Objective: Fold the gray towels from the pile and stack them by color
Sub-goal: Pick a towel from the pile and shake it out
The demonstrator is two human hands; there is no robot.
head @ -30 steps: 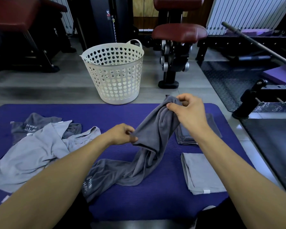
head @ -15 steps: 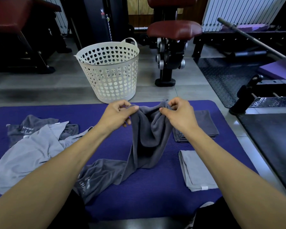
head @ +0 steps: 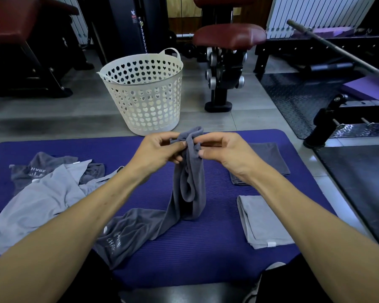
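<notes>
- The person is working over a purple mat (head: 206,248) on the floor, and I am taking this mat as the landmark for all places.
- The left hand (head: 162,153) and the right hand (head: 223,153) are both hanging above the far middle of the mat, very close to each other.
- Each hand is pinching the top edge of one dark gray towel (head: 190,189) between thumb and fingers, so both hands are grasping the same cloth.
- The towel is hanging down from the hands in a narrow bunch; its lower end is lying on the near middle of the mat, where white letters are showing.
- Judging from this, the step in hand is finding and matching the corners of this towel; the folding itself is not yet done.
- On the left part of the mat the unfolded pile (head: 37,197) is lying: a light gray cloth on top of a darker one.
- On the far right part of the mat a folded dark gray stack (head: 269,158) is lying, partly hidden behind the right wrist.
- On the near right part a folded light gray stack (head: 265,221) is lying, apart from the dark one.
- A white basket (head: 147,95) is standing on the floor just beyond the far edge of the mat.
- The next move, I think, is calling for spreading the hands apart to open the towel flat, because it is twisted now.
- After folding, this towel probably belongs on the dark stack, since the color is matching.
</notes>
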